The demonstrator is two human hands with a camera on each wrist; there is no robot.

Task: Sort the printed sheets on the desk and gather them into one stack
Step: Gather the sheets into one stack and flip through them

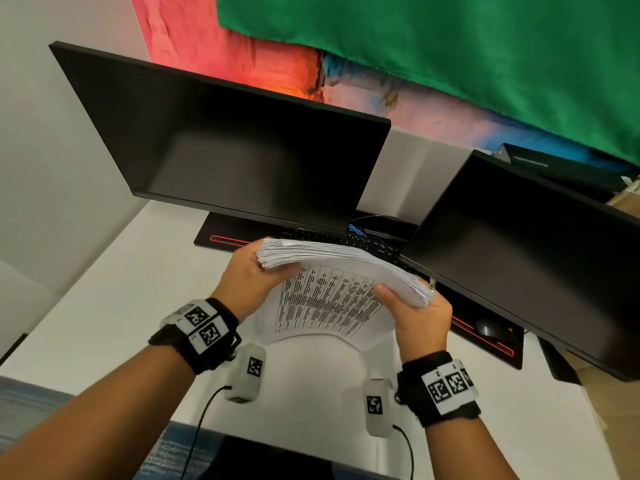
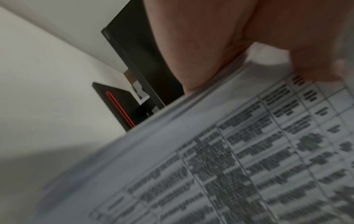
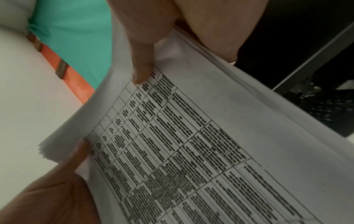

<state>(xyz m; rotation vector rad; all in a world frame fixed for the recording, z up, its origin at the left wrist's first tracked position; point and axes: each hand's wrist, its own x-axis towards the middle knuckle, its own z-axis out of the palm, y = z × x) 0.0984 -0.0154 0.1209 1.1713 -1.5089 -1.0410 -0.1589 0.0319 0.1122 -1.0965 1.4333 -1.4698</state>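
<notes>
A thick stack of printed sheets (image 1: 332, 296) with a table of black text is held upright above the white desk (image 1: 104, 306), its lower edge curved toward me. My left hand (image 1: 249, 275) grips the stack's upper left corner, thumb on the printed face. My right hand (image 1: 415, 313) grips the right edge, thumb on the printed face and fingers behind. In the left wrist view the stack (image 2: 229, 159) fills the lower right, under my left hand (image 2: 210, 45). The right wrist view has the stack (image 3: 191, 144) with my right hand's thumb (image 3: 141, 60) pressing its top and my left hand (image 3: 53, 189) at its far corner.
Two dark monitors (image 1: 242, 150) (image 1: 526, 251) stand close behind the stack. Beneath them lie a black keyboard (image 1: 346, 239) on a black desk mat with red trim (image 1: 221, 239) and a mouse (image 1: 488, 329). A green cloth (image 1: 450, 46) hangs above.
</notes>
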